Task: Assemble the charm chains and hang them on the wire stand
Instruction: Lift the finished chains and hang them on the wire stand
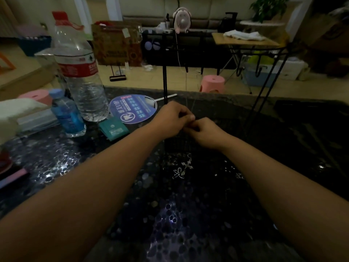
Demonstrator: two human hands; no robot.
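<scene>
Blue fan (pixel 133 108) — print perhaps Chinese; illegible

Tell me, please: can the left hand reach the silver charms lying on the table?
Probably yes. The silver charms lie uncovered between both forearms, but the left hand is busy pinching something small together with the right hand.

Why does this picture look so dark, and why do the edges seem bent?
Head view: the room is dim, so the dark table shows only scattered glints and the silver charms barely stand out; the wide-angle lens bows the edges and stretches the forearms; the left hand and right hand meet, but what they pinch is too small and dark to tell.
</scene>
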